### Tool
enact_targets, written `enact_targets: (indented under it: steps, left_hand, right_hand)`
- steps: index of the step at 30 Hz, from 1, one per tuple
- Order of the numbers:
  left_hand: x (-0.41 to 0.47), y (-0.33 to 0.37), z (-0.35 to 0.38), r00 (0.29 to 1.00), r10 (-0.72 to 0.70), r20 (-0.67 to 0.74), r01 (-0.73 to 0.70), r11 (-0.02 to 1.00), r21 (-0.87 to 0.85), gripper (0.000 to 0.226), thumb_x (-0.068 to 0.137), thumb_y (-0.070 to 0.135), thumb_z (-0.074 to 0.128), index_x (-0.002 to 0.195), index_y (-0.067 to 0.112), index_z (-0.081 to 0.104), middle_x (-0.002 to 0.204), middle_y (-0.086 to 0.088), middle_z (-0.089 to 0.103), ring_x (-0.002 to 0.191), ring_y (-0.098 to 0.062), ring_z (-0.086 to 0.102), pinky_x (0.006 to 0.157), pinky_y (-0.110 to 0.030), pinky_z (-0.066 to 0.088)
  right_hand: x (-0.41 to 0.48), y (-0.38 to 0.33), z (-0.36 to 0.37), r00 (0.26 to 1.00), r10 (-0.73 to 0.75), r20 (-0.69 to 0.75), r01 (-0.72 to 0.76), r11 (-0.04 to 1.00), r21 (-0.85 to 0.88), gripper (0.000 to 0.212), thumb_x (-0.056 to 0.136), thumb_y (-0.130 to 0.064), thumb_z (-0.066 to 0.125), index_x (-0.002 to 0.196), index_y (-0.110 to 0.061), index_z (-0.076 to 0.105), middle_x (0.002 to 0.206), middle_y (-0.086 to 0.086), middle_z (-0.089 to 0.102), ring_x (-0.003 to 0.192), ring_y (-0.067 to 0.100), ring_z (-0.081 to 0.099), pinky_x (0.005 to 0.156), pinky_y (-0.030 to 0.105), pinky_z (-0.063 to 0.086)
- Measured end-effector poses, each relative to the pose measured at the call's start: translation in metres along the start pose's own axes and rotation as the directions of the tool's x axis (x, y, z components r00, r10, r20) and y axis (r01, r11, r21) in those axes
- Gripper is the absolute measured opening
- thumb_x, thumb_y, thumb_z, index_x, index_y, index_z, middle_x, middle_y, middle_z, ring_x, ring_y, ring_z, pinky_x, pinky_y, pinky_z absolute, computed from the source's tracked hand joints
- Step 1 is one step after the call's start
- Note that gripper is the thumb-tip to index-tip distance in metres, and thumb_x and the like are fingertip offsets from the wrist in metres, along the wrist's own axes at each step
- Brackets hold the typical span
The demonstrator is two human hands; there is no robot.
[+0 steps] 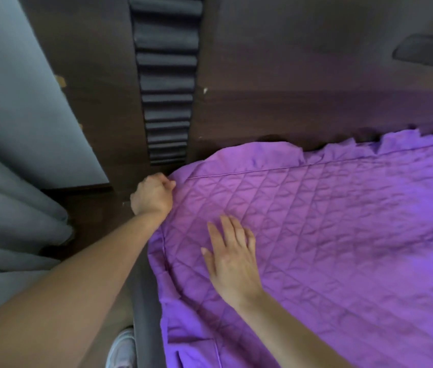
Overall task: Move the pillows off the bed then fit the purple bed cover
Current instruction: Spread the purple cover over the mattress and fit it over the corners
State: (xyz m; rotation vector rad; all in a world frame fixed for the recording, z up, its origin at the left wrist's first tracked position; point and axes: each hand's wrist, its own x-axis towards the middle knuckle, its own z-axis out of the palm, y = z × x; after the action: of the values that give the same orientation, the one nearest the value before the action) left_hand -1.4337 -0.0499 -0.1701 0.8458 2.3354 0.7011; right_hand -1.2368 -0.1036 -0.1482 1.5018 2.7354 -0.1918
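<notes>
We're fitting: left hand (154, 196) clenched on purple bed cover (329, 221) corner, right hand (232, 257) flat, released. Next: tuck corner down.

A dark brown wooden headboard (289, 75) fills the upper part of the view. A vertical strip of dark padded ridges (167, 81) runs down it left of centre. To the left stands a pale grey-blue wall (18, 88), and below that hang grey curtain folds (10, 221). A dark wooden surface (95, 216) sits between curtain and headboard. A white shoe (121, 349) shows at the bottom edge.
</notes>
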Motion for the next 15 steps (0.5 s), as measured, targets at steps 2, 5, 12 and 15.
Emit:
enact_targets:
  steps: [2, 5, 12, 15]
  left_hand:
    - [0.001, 0.001, 0.000, 1.000, 0.001, -0.029, 0.000, 1.000, 0.029, 0.033, 0.090, 0.046, 0.049, 0.103, 0.018, 0.061, 0.116, -0.013, 0.063, 0.111, -0.034, 0.056, 0.095, -0.045, 0.044]
    - [-0.002, -0.002, 0.005, 0.993, 0.025, 0.117, -0.039, 0.992, 0.121, 0.066, 0.079, 0.067, 0.051, 0.128, 0.022, 0.048, 0.129, -0.009, 0.056, 0.119, -0.033, 0.052, 0.098, -0.049, 0.042]
    - [0.015, 0.012, 0.003, 0.980, -0.127, -0.156, 0.128, 0.992, -0.005, 0.022, 0.090, 0.035, 0.054, 0.103, 0.021, 0.066, 0.114, -0.013, 0.064, 0.112, -0.034, 0.056, 0.098, -0.047, 0.041]
    - [0.025, -0.003, -0.002, 0.933, -0.289, -0.214, 0.298, 0.955, 0.007, 0.033, 0.089, 0.030, 0.054, 0.113, 0.008, 0.064, 0.120, -0.020, 0.061, 0.114, -0.038, 0.055, 0.100, -0.048, 0.040]
  right_hand:
    - [-0.006, 0.008, 0.001, 1.000, 0.019, 0.014, -0.019, 1.000, 0.012, 0.050, 0.086, -0.041, 0.040, 0.127, -0.016, 0.053, 0.139, 0.011, 0.048, 0.126, 0.029, 0.043, 0.098, 0.051, 0.043]
    - [-0.008, 0.019, 0.004, 0.998, 0.049, 0.043, -0.049, 0.999, -0.004, 0.052, 0.086, -0.042, 0.038, 0.129, -0.016, 0.051, 0.142, 0.012, 0.046, 0.127, 0.029, 0.043, 0.095, 0.052, 0.044]
    - [0.010, 0.044, 0.003, 0.991, 0.114, 0.076, -0.111, 0.993, -0.043, 0.055, 0.085, -0.043, 0.034, 0.128, -0.016, 0.054, 0.139, 0.012, 0.050, 0.124, 0.031, 0.050, 0.090, 0.054, 0.047]
    - [0.010, 0.053, 0.001, 0.987, 0.132, 0.087, -0.129, 0.991, -0.045, 0.054, 0.086, -0.043, 0.033, 0.130, -0.018, 0.052, 0.141, 0.010, 0.048, 0.125, 0.031, 0.050, 0.091, 0.055, 0.045]
